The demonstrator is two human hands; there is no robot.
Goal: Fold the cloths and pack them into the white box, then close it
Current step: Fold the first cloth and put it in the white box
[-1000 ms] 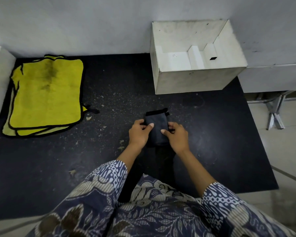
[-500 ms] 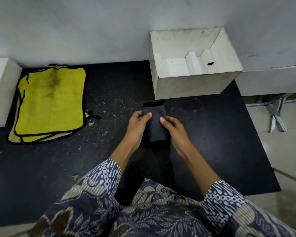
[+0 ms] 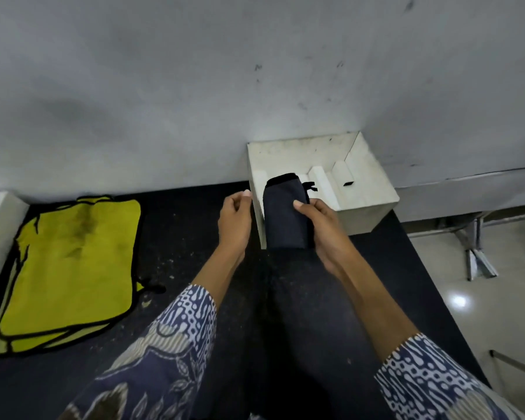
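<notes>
We are packing: our right hand [image 3: 322, 225] pinches the folded dark cloth [image 3: 285, 213] over the box [image 3: 364, 189], left hand [image 3: 234, 219] loosely curled and holding nothing beside it; next, lower it in.

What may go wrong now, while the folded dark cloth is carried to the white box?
1. Only the right hand grips the folded dark cloth; the left hand is off it, so the fold might open.
2. The white box has raised dividers inside; the cloth may catch on them and sit unevenly.
3. The yellow cloths lie unfolded far to the left, so space in the box may become tight.
</notes>
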